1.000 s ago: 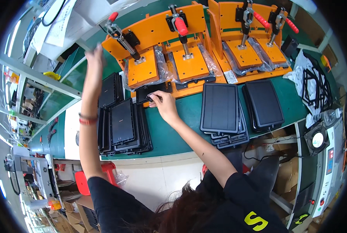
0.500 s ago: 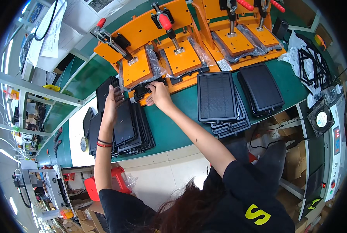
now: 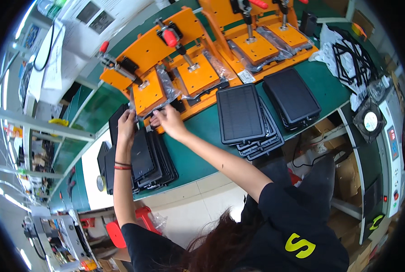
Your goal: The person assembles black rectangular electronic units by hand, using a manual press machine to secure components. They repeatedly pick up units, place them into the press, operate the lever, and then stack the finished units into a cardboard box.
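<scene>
On the far left, my left hand [image 3: 126,124] is raised over the near stack of black cases [image 3: 141,158], its fingertips at the left front corner of the leftmost orange plate [image 3: 149,94]. From here I cannot tell whether those fingers grip anything or merely rest against the edge. I judge this hand serves best as a side guide, steadying the corner without dragging the clear film [image 3: 166,86] that hangs out around the plate. Its forearm rises nearly straight up from the lower edge, wrist close to straight.

Between the hands, the dark flat piece [image 3: 179,105] is at the front of that plate and mostly hidden by plate and fingers. I would keep it level and square to the fixture, with even pressure from both sides and fingertips outside the gap under the plate.

To the right, my right hand [image 3: 170,123] is at the plate's front edge, fingers bent and thumb drawn in close; whether they pinch the piece, I cannot tell. The two hands stand apart, near each other. The right forearm slants up and leftward over the green table [image 3: 189,168], passing in front of the gridded panels [image 3: 241,113].
</scene>
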### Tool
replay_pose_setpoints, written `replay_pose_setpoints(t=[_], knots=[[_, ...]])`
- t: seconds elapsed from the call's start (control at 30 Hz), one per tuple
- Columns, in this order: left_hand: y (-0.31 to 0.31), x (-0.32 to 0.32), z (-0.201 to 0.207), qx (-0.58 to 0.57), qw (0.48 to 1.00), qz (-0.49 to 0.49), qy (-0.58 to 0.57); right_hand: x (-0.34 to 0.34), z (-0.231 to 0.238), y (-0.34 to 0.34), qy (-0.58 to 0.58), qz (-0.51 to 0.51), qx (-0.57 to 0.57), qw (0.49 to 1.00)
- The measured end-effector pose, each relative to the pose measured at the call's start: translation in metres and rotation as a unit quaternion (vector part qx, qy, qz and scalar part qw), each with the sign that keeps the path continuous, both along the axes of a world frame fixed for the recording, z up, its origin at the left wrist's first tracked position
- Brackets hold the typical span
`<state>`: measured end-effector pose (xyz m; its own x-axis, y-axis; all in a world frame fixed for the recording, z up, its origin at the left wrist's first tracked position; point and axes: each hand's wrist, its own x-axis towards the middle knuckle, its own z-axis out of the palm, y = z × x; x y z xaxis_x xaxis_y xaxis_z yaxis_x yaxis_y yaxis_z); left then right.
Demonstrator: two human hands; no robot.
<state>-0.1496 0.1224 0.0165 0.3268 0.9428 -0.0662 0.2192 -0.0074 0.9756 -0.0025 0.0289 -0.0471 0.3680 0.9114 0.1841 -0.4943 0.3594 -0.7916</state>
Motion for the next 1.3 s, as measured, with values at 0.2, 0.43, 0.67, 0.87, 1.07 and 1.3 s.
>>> replay_pose_setpoints(t=[0.2,0.43,0.67,0.87,1.07,1.3], knots=[[0.003,-0.011,-0.011,-0.17,0.956,-0.002,-0.239,0.002,-0.017,-0.008,0.009,0.036,-0.057,0.998],[0.014,0.021,0.003,-0.306,0.892,-0.114,-0.312,-0.004,-0.022,0.002,0.039,-0.016,-0.076,0.996],[0.047,0.036,-0.048,-0.086,0.935,0.0,-0.345,-0.003,-0.011,-0.008,0.048,0.038,-0.098,0.993],[0.057,0.042,-0.055,-0.045,0.942,-0.045,-0.329,0.004,-0.004,-0.012,0.009,0.06,-0.131,0.99],[0.066,0.04,-0.055,-0.068,0.934,-0.043,-0.348,0.013,0.001,-0.016,0.035,0.085,-0.149,0.985],[0.053,0.048,-0.016,-0.181,0.951,-0.041,-0.246,-0.001,-0.004,-0.053,0.138,0.048,-0.126,0.981]])
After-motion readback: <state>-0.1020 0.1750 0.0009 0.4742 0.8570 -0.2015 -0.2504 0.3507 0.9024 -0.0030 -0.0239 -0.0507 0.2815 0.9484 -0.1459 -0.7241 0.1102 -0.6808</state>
